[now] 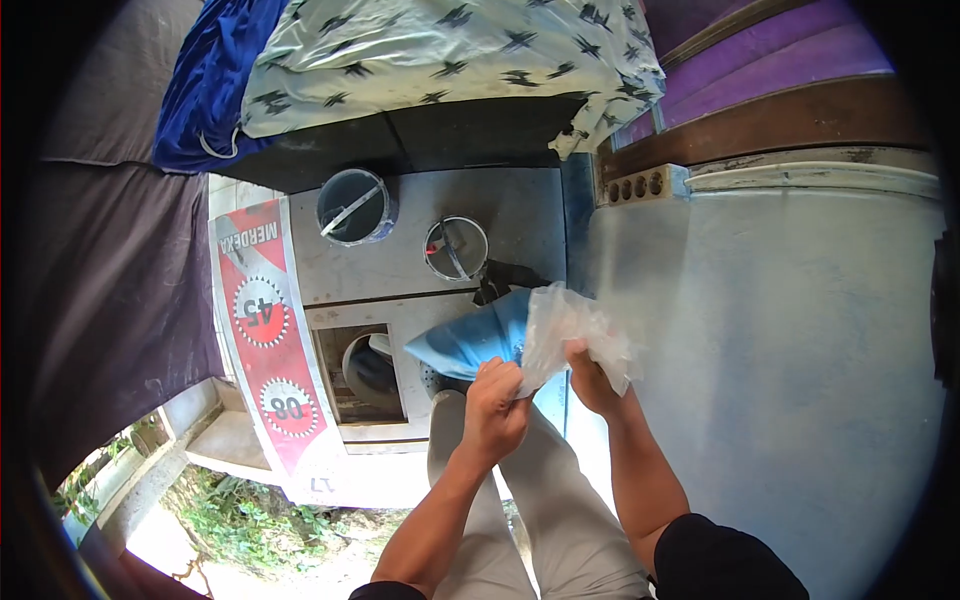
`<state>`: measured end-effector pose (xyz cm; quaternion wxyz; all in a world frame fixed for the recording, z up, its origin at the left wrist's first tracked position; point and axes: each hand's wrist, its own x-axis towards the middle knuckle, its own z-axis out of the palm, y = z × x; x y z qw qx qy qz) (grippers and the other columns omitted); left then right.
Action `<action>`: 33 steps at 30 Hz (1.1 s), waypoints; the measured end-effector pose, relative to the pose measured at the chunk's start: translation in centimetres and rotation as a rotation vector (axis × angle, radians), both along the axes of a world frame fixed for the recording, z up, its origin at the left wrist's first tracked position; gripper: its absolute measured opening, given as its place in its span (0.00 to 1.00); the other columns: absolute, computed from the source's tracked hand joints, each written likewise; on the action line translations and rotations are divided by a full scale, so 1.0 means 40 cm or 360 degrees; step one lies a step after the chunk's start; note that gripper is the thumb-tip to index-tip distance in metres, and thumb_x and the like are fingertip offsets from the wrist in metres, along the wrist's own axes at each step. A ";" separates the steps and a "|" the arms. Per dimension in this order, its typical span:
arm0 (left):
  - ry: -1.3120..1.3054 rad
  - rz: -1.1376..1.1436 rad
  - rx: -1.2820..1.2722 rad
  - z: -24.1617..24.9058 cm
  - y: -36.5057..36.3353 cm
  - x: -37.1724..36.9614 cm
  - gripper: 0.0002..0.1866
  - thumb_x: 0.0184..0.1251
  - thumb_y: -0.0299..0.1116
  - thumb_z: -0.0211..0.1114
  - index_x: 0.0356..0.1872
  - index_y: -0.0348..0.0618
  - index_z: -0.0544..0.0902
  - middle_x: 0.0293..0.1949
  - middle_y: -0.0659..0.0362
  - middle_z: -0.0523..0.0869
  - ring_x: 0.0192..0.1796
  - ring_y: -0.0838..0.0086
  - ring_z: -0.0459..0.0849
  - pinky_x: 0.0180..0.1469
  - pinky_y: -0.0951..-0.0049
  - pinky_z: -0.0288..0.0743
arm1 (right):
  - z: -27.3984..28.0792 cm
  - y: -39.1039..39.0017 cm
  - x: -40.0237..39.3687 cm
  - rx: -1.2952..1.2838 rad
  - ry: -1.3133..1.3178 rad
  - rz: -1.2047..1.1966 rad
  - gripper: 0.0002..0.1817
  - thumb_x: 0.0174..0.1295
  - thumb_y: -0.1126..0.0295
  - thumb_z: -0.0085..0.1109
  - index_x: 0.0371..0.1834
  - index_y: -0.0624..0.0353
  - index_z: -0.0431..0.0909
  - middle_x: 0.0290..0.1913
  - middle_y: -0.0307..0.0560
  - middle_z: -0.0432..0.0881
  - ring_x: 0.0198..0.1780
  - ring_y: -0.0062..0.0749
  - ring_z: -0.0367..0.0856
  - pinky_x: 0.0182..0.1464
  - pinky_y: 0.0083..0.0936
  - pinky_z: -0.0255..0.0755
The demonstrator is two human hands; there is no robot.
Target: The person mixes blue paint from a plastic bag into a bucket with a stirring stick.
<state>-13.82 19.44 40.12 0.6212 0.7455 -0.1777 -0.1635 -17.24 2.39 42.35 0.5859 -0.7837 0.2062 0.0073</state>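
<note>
A clear, crinkled plastic bag (565,325) is stretched between my hands in front of my legs. My left hand (496,408) is closed in a fist on the bag's near left edge. At the bag's right side, my right hand (591,378) grips it with the thumb on top. A smooth light-blue sheet-like piece (470,338) spreads out to the left behind the clear bag, its right end overlapped by it. My left fist hides where the two meet.
Two buckets, a dark one (362,230) and a smaller one (437,262), stand ahead on a grey board (430,190). A red-and-white banner (262,310) lies left, beside a square opening (345,405). Patterned cloth (450,70) hangs ahead; a pale wall (780,370) with a socket strip (640,187) is right.
</note>
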 end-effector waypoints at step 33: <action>-0.0073 0.0578 0.0559 -0.001 0.343 -0.061 0.07 0.49 0.18 0.57 0.30 0.36 0.80 0.25 0.47 0.81 0.26 0.46 0.81 0.29 0.57 0.75 | -0.208 0.275 0.263 0.0865 0.0133 0.1099 0.21 0.70 0.53 0.67 0.39 0.66 0.82 0.38 0.44 0.83 0.46 0.27 0.77 0.53 0.27 0.70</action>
